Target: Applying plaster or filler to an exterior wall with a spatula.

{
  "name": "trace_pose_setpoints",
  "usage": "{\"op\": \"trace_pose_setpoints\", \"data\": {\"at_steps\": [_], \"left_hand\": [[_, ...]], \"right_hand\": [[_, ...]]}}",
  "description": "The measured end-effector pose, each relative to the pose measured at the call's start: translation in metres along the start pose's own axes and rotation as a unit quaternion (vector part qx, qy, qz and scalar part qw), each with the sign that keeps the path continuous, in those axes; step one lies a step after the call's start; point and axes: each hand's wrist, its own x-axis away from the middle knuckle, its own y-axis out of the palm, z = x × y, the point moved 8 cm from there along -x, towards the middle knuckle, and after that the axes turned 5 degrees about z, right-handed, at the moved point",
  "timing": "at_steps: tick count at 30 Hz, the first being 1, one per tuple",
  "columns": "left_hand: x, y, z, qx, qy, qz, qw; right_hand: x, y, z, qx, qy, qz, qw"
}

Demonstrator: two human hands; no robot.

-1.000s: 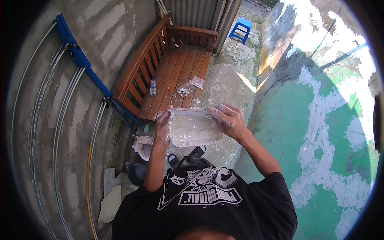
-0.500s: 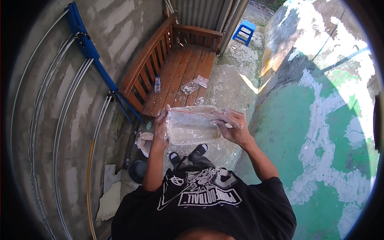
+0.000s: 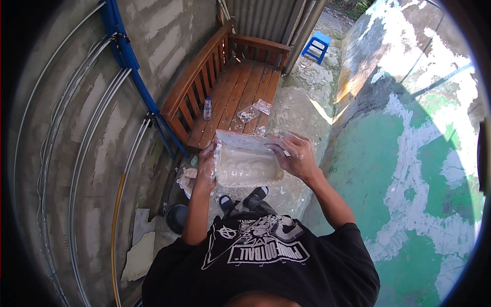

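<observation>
A whitish rectangular container [image 3: 248, 168] holding white paste is held at waist height in front of my body. My left hand [image 3: 207, 166] grips its left end, fingers wrapped round the edge. My right hand [image 3: 296, 156], streaked with white, pinches a flat, paste-smeared scraper [image 3: 240, 140] that lies lengthwise along the container's far rim. Both of my hands have paste on their fingers.
A wooden bench [image 3: 230, 92] with a plastic bottle [image 3: 207, 107] and crumpled plastic [image 3: 250, 112] stands against the block wall [image 3: 82, 153]. A blue stool [image 3: 317, 46] stands farther back. Buckets [image 3: 176, 217] are by my feet. A patchy green-and-white wall [image 3: 409, 179] rises at right.
The scraper in my right hand has shifted and tilted at the container's rim, showing the paste inside again. My left hand keeps its grip. The view has shifted slightly.
</observation>
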Motion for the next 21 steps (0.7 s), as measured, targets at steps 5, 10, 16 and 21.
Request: {"op": "trace_pose_setpoints", "data": {"at_steps": [5,10,16,21], "left_hand": [[0.003,-0.007,0.008,0.006,0.025,-0.027,0.999],[0.007,-0.024,0.009,0.008,0.038,0.001,0.999],[0.009,-0.042,0.008,0.003,-0.007,0.078,0.997],[0.013,-0.042,0.009,0.036,-0.018,0.061,0.997]], "right_hand": [[0.003,0.021,-0.011,0.023,-0.049,-0.005,0.999],[0.009,0.036,-0.024,-0.019,-0.067,-0.051,0.996],[0.001,0.019,-0.030,-0.051,-0.044,-0.073,0.995],[0.010,0.036,-0.032,-0.046,-0.046,-0.094,0.993]]}}
